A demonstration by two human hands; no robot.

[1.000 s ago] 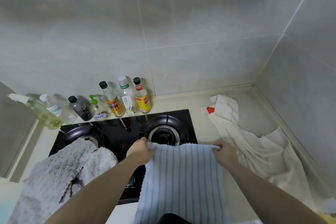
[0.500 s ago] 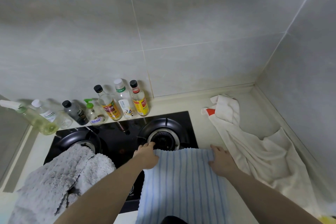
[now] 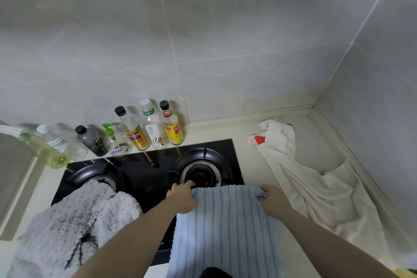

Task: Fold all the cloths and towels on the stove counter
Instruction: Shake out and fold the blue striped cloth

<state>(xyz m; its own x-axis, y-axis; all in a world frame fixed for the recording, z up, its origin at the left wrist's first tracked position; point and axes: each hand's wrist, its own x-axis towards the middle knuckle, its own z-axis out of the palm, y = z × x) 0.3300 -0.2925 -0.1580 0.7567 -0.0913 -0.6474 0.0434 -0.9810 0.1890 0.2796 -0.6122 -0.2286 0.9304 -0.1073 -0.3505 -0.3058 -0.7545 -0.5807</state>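
Observation:
A light blue striped towel (image 3: 228, 225) lies over the front of the stove and counter, stretched towards me. My left hand (image 3: 181, 197) grips its far left corner and my right hand (image 3: 274, 198) grips its far right corner, both just in front of the right burner (image 3: 200, 170). A fluffy grey towel (image 3: 70, 225) lies crumpled over the left burner and the counter's front left. A white cloth (image 3: 316, 189) with a red patch lies spread loosely along the right side of the counter (image 3: 255, 160).
A row of several bottles (image 3: 135, 135) stands against the back wall behind the black glass stove (image 3: 146, 171). Tiled walls close the back and the right side. A dark object (image 3: 214, 273) shows at the bottom edge.
Both hands lowered the towel's far edge towards the stove half a second ago with the right hand flat on it; now both hands pinch its corners again.

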